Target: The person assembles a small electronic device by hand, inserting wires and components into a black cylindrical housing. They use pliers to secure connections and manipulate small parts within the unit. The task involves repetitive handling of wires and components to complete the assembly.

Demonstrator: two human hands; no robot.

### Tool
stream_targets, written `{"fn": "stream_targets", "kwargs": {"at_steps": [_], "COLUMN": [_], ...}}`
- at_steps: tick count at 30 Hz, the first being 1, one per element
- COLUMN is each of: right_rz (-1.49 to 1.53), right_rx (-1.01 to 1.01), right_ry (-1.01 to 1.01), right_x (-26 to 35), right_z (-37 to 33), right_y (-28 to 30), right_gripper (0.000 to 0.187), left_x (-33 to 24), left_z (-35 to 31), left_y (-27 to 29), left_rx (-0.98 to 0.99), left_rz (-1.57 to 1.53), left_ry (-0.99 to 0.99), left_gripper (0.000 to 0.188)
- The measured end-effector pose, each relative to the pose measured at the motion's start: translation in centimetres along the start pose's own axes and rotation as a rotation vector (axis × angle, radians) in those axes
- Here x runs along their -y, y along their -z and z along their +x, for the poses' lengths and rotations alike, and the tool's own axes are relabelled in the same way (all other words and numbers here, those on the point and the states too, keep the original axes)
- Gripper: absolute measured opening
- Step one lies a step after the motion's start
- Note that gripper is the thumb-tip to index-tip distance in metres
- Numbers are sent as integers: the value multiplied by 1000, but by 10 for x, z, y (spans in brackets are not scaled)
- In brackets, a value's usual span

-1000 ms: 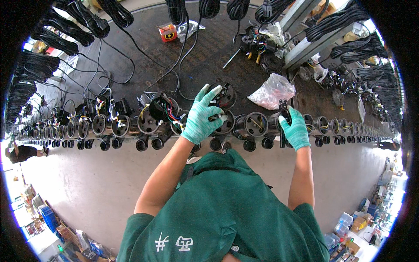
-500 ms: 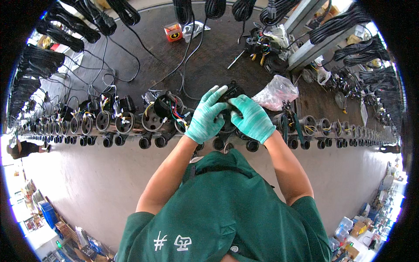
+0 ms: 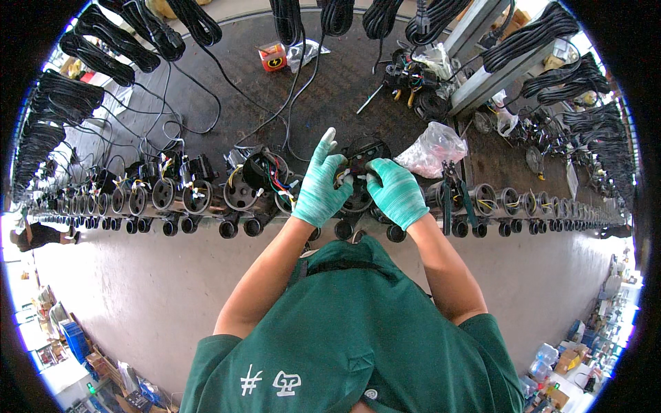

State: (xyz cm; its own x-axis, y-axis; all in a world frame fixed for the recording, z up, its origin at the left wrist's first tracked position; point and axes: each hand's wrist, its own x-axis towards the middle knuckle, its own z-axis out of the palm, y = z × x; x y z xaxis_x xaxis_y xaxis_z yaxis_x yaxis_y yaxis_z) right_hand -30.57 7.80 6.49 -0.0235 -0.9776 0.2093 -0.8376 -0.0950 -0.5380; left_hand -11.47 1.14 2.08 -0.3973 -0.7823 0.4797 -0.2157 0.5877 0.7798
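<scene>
Both hands wear pale green gloves and work at a black round housing on the near edge of the bench. My left hand is at its left side, index finger stretched up and the thumb bent in close to other fingers, with a few yellow and white wires between them. My right hand curls its fingers at the near right rim of a black round cover tilted behind the housing. The gloves hide part of the cover and the fingertips' contact.
Similar black housings with wires line the bench edge on both sides. Green-handled pliers stand to the right, near a clear bag of small pink parts. Behind are a red box, a screwdriver, a metal post and hanging cable bundles.
The right hand has moved slightly down and away from the left, uncovering more of the black cover. My left index finger has straightened upward, and wires now show by the thumb.
</scene>
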Motion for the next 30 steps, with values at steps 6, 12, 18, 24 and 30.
{"fn": "stream_targets", "kwargs": {"at_steps": [6, 12, 18, 24, 30], "right_rz": [-18, -192, -217, -127, -109], "right_rx": [-34, 189, 334, 420, 458], "right_ry": [11, -76, 29, 89, 106], "right_x": [-2, 10, -3, -10, -7], "right_z": [-6, 7, 29, 43, 47], "right_y": [-2, 9, 10, 14, 18], "right_gripper": [25, 26, 29, 26, 31], "left_x": [5, 0, 2, 0, 2], "left_z": [-1, -2, -4, -8, -9], "left_y": [1, 2, 2, 2, -2], "left_rx": [91, 145, 203, 111, 122], "left_rz": [34, -60, -100, 17, -230], "left_ry": [35, 13, -59, -123, 93], "left_gripper": [33, 30, 29, 29, 25]}}
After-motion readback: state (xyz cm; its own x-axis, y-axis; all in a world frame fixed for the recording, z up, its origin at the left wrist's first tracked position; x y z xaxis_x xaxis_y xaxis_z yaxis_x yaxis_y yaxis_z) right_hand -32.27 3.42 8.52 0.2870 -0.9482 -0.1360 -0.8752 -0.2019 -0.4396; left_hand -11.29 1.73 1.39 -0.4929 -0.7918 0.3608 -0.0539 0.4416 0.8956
